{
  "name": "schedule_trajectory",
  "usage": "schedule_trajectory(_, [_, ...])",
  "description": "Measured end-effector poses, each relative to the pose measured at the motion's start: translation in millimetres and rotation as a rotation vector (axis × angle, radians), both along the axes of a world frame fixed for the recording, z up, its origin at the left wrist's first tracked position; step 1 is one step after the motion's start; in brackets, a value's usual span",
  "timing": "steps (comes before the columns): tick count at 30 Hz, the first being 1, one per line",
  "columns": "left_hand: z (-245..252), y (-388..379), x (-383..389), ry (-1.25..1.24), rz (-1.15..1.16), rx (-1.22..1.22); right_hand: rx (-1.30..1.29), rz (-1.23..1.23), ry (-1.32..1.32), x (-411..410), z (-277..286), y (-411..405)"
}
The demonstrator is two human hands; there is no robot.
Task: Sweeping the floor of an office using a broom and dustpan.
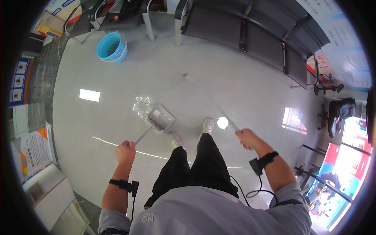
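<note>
My left hand point(126, 149) is closed around the handle of a long-handled dustpan point(160, 119), whose pan rests on the floor point(152, 82) just ahead of my left shoe, beside a white petal-shaped mark. In my right hand point(247, 138) is a thin, motion-blurred pole point(232, 123). It slants away from me to the upper left and fades out over the floor. The head at its far end cannot be made out; a small dark blurred spot shows farther along that line. Both forearms wear black straps with small boxes and cables.
A light blue bucket point(112, 47) stands on the floor at the upper left, near the chairs. A row of dark joined seats point(211, 26) runs along the top and right. White cabinets point(53, 194) are at the lower left; an office chair point(340, 113) stands at the far right.
</note>
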State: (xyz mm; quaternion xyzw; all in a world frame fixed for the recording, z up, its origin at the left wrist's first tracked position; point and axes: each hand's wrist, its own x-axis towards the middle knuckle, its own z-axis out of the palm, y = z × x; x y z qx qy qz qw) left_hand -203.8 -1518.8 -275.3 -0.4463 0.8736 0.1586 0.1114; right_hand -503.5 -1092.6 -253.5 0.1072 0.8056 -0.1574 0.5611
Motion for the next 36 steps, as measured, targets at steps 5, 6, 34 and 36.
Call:
schedule_trajectory(5, [-6.8,-5.1,60.5,-0.045,0.250,-0.022,-0.008,-0.050,0.211,-94.8,-108.3,-35.4])
schedule_trajectory(6, [-11.0,-9.2,71.3,-0.045,0.257,-0.041,0.021,-0.089,0.236,-109.9,-131.9,-49.6])
schedule_trajectory(34, [-21.9,-74.0,68.0,0.014,0.308,0.050,0.037,0.713,-0.330,135.1,-8.3,-187.4])
schedule_trajectory(36, [-25.8,-74.5,77.5,0.027,0.285,0.065,0.010,0.612,-0.328,116.8,9.9,-171.4])
